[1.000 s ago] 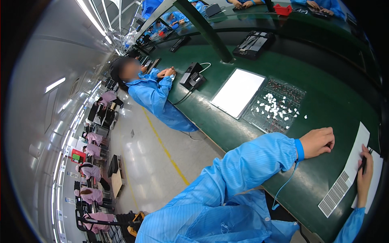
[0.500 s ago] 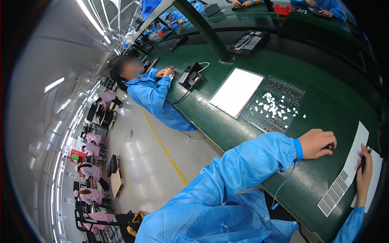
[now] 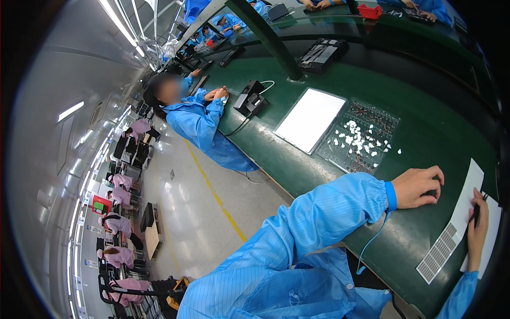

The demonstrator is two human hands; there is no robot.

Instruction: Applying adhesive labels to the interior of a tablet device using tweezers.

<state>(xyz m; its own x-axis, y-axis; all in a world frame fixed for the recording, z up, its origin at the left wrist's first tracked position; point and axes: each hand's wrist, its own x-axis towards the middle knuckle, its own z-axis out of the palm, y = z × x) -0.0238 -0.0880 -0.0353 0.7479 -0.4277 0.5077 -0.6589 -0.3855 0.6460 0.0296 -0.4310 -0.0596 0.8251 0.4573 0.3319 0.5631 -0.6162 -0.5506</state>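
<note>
My left hand (image 3: pixel 419 187), with a blue wrist strap (image 3: pixel 391 195), rests on the green bench with fingers loosely bent and apart, holding nothing. It lies just left of a white label sheet (image 3: pixel 449 228) whose near part is printed with a grid. On the sheet's right side, my right hand (image 3: pixel 479 228) is closed around slim black tweezers (image 3: pixel 474 215), over a second white sheet (image 3: pixel 493 215). Beyond my left hand, small white pieces (image 3: pixel 358 139) lie scattered on a clear tray (image 3: pixel 382 119) with dark round parts. A white panel (image 3: pixel 311 119) lies beside that tray.
A black device (image 3: pixel 249 101) with a cable stands farther left, near a co-worker (image 3: pixel 199 122) in blue. A green post (image 3: pixel 268 42) rises from the bench, beside a black tray (image 3: pixel 324 55). A blue cord (image 3: pixel 366 255) hangs from my wrist strap over the bench edge.
The fingers of my left hand have spread and lifted slightly, the hand shifting a little. My right hand stays with the tweezers. Another hand now shows beyond the co-worker at the left.
</note>
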